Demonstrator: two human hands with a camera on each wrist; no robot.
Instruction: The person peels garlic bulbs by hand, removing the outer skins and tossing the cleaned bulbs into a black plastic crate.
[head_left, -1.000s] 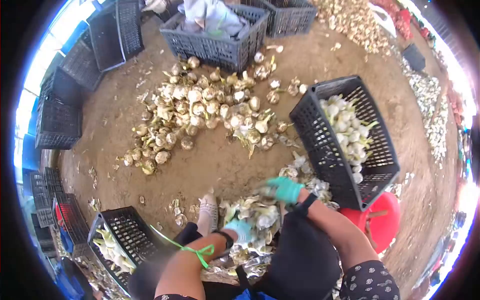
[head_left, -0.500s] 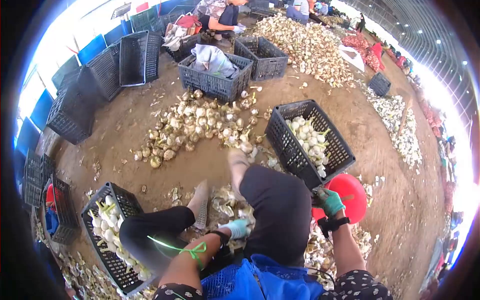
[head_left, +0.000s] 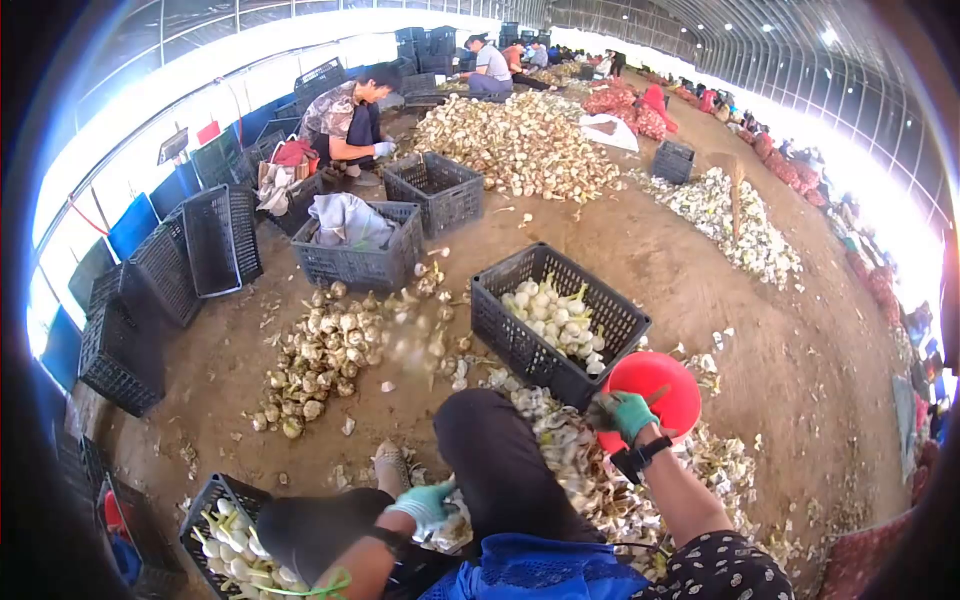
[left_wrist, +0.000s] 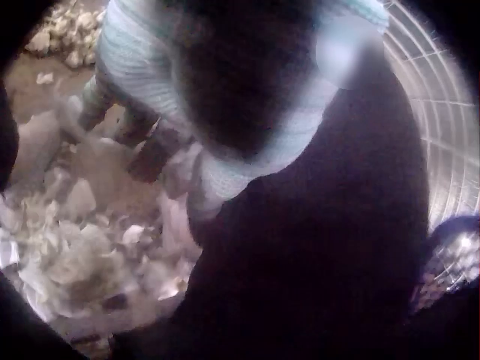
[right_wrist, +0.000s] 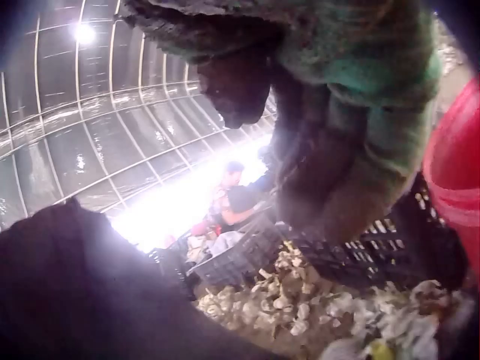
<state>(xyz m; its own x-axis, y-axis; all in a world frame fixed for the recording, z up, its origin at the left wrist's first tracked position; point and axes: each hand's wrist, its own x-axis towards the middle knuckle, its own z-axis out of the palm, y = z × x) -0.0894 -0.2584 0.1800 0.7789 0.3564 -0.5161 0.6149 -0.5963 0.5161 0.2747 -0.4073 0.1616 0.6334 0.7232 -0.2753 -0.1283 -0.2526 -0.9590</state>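
My left hand (head_left: 425, 505), in a pale green knit glove, hangs beside my dark-trousered knee with fingers pointing down. Loose garlic skins (left_wrist: 82, 255) lie just under those fingers in the left wrist view. Against the rim of a red plastic bucket (head_left: 672, 385) is my right hand (head_left: 632, 415), gloved in green with a dirt-darkened palm. Its fingers curl loosely in the right wrist view, and nothing shows between them. Left of the bucket a black crate (head_left: 560, 375) contains cleaned white garlic bulbs (head_left: 552, 315). Untrimmed garlic bulbs (head_left: 325, 345) lie heaped on the soil ahead.
Another crate (head_left: 215, 492) with white garlic stands by my left leg. Ahead are a crate (head_left: 350, 265) with a grey cloth and an empty crate (head_left: 440, 205). Stacked crates (head_left: 150, 300) line the left. A person (head_left: 345, 120) crouches near a large garlic heap (head_left: 515, 145).
The head view has tilted up, showing more of the tunnel and other people. My right hand has moved from the skins between my legs over to the red bucket; my left stays low by the knee.
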